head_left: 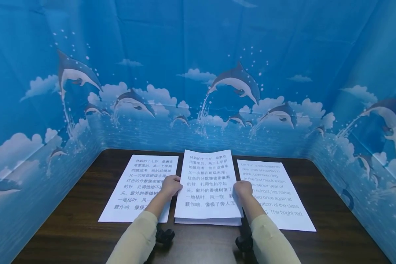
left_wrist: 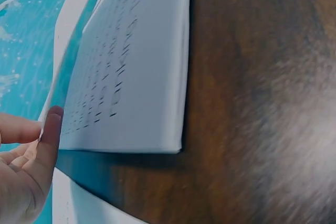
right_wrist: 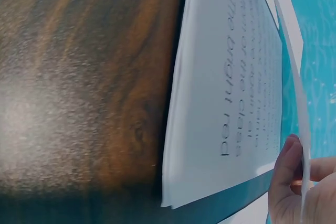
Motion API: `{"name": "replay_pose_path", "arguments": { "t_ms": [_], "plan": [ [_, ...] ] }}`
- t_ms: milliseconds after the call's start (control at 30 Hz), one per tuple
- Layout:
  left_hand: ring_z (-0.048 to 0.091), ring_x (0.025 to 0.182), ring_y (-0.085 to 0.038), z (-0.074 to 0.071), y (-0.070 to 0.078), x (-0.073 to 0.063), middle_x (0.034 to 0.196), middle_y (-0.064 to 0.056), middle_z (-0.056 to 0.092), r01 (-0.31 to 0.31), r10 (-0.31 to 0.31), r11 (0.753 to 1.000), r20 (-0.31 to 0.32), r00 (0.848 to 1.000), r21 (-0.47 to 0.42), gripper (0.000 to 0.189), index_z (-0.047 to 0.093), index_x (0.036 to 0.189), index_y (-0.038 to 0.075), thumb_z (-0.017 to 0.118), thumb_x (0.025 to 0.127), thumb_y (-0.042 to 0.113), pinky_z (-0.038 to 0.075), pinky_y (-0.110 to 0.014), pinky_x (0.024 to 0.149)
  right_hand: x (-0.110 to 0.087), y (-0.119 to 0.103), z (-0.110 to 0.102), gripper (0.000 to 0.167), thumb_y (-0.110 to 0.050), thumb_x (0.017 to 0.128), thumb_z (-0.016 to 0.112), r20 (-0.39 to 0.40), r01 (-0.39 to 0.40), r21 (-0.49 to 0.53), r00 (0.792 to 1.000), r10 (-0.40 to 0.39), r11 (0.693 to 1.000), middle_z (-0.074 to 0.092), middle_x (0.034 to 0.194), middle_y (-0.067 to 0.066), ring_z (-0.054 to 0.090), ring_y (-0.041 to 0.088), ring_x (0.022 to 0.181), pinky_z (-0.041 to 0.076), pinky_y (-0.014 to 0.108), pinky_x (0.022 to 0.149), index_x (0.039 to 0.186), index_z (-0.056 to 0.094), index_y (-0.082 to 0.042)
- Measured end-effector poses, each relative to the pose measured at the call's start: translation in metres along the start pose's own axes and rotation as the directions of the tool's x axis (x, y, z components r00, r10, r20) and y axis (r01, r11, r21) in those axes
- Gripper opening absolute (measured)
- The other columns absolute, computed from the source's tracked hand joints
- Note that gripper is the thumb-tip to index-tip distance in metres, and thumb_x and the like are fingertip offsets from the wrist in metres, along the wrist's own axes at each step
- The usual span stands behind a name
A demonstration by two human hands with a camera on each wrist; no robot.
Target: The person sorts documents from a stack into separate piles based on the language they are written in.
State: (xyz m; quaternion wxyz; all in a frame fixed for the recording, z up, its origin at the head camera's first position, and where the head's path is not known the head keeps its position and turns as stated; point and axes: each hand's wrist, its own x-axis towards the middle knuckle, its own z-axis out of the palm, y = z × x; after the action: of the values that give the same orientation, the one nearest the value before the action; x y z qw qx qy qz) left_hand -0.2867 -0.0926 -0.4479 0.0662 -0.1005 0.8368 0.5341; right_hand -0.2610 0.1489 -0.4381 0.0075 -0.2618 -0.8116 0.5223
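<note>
A sheet of paper (head_left: 206,187) printed with Chinese text is held up by both hands over the middle of the table. My left hand (head_left: 171,185) pinches its left edge between thumb and fingers, and my right hand (head_left: 243,189) pinches the right edge. Beneath it lies a stack of paper (head_left: 208,221); in the right wrist view the top page (right_wrist: 226,103) carries English text. The held sheet (right_wrist: 300,93) stands apart from that stack, seen nearly edge-on. In the left wrist view, the left thumb (left_wrist: 51,129) presses against the sheet's edge.
To the left lies a sheet with Chinese text (head_left: 132,190), partly behind the left arm. A sheet with English text (head_left: 283,198) lies to the right. The dark wooden table (head_left: 69,227) is bounded by a blue dolphin-print curtain (head_left: 165,47).
</note>
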Motion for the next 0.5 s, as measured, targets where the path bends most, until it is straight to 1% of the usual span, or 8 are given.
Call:
{"name": "replay_pose_path", "arguments": {
  "t_ms": [100,267,400,500],
  "plan": [
    [0.054,0.076,-0.022,-0.005,0.004,-0.001,0.091,-0.012,0.053,0.015,-0.015,1.000,-0.010,1.000,-0.008,0.034,0.054,0.108,-0.002,0.055,0.074,0.000,0.044,-0.022,0.053,0.002,-0.003,0.002,0.025,-0.006,0.085,0.039,0.006,0.006,0.018,1.000,-0.006,1.000,0.051,0.094,0.020,0.051,0.030,0.088,0.042,0.040,0.078,0.101,0.053,0.008],
    [0.053,0.076,-0.021,-0.016,0.011,0.000,0.094,-0.012,0.053,0.035,-0.035,0.999,-0.023,0.999,0.001,0.036,0.052,0.112,0.000,0.055,0.076,0.002,0.046,-0.026,0.060,0.003,-0.012,0.005,0.025,-0.006,0.084,0.041,0.019,0.017,0.032,1.000,-0.017,0.999,0.052,0.096,0.020,0.050,0.031,0.091,0.040,0.041,0.080,0.101,0.054,0.007],
    [0.055,0.075,-0.021,-0.026,0.014,0.002,0.093,-0.012,0.054,0.039,-0.039,0.999,-0.018,0.999,0.011,0.034,0.052,0.111,0.001,0.055,0.077,0.003,0.047,-0.028,0.062,0.000,-0.021,0.008,0.028,-0.006,0.083,0.044,0.027,0.013,0.033,1.000,-0.014,0.999,0.051,0.102,0.022,0.048,0.034,0.097,0.038,0.043,0.084,0.106,0.052,0.007],
    [0.055,0.076,-0.021,-0.034,0.016,0.003,0.093,-0.012,0.054,0.026,-0.026,0.999,-0.025,0.999,0.032,0.034,0.052,0.110,0.001,0.055,0.076,0.004,0.047,-0.028,0.063,-0.002,-0.028,0.010,0.032,-0.006,0.083,0.044,0.048,0.019,0.045,0.999,-0.022,0.999,0.049,0.108,0.024,0.044,0.036,0.104,0.035,0.044,0.087,0.110,0.050,0.009]
  ]
}}
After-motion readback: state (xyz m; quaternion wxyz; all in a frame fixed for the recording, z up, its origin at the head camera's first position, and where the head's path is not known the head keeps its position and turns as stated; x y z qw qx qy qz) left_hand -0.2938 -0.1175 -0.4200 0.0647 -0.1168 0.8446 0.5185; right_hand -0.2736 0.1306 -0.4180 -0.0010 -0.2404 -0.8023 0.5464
